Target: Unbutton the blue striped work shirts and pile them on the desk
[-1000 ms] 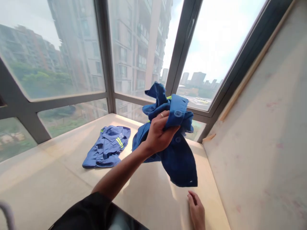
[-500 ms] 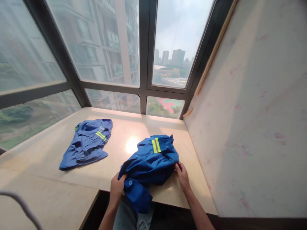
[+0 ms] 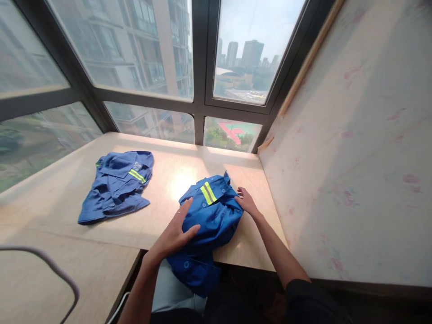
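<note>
A blue work jacket (image 3: 216, 225) with buttons and a yellow-grey reflective strip lies bunched on the pale wooden board, its lower part hanging over the front edge. My left hand (image 3: 177, 229) rests over the jacket's left side, thumb spread away from the fingers. At the jacket's upper right side is my right hand (image 3: 248, 200), its fingers slightly curled and apart, with the thumb against the cloth. Neither hand grips the fabric.
A second blue garment (image 3: 118, 184) with reflective strips lies to the left on the wooden board (image 3: 162, 180). Windows (image 3: 151, 121) stand behind, and a patterned wall (image 3: 354, 180) is close on the right. A grey cable (image 3: 57, 267) curves at the lower left.
My left hand has let go of the jacket's lower left edge and moved up over it. My right hand has moved up along the right side. The camera view has tilted.
</note>
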A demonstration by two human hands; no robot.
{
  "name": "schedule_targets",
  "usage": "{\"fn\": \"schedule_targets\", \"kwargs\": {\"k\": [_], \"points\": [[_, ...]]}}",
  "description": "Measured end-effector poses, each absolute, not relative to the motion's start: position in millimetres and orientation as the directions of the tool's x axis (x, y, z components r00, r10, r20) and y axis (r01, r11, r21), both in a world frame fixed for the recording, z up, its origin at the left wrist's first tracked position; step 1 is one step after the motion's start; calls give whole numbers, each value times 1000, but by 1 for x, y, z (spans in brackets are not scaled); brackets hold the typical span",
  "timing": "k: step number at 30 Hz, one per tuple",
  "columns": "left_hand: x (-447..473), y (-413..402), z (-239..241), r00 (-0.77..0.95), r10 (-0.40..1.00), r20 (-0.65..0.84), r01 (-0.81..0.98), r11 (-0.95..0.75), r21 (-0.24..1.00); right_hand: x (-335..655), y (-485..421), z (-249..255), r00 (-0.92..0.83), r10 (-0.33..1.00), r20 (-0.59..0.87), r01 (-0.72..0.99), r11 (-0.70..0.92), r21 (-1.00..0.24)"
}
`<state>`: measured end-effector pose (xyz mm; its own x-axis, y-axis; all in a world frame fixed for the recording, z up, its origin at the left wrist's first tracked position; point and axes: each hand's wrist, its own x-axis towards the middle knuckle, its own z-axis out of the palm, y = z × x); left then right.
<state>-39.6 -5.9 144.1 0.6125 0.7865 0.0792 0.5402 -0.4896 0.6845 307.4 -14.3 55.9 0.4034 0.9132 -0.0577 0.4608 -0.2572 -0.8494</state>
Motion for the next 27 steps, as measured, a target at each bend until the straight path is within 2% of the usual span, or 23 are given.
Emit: {"fn": "schedule_targets", "kwargs": {"k": [2,4,7,10,13,15,17,20,23,25,27], "points": [[-11,4,135,607,788,106,551,-512,659,314,-1,52,391,904,-172,516,-370,-773],[11,13,120,509,858,71,664,-444,601,317,7,49,385,900,-203,555,-402,-729],[25,20,101,376,923,-84,795,-274,542,317,8,50,382,899,-213,583,-413,-700],[23,20,91,329,923,-200,826,-180,534,310,0,51,341,903,-263,560,-420,-714],[14,21,87,344,915,-213,758,-136,638,298,-9,55,250,917,-310,483,-396,-781],[6,24,89,351,920,-173,649,-106,754,288,-13,61,167,932,-322,309,-359,-881],[-5,30,98,278,953,-122,502,-36,864,276,-16,71,96,955,-281,108,-290,-951],[-32,41,129,-4,998,-69,231,68,971,258,-19,96,63,981,-184,-24,-183,-983],[-69,56,179,-374,926,47,56,-28,998,241,-21,125,-21,997,-68,-111,-70,-991],[-97,70,213,-591,788,173,68,-165,984,231,-23,142,-70,998,2,-125,-6,-992],[-125,89,242,-715,622,320,198,-259,945,223,-24,152,-98,995,28,-102,18,-995]]}}
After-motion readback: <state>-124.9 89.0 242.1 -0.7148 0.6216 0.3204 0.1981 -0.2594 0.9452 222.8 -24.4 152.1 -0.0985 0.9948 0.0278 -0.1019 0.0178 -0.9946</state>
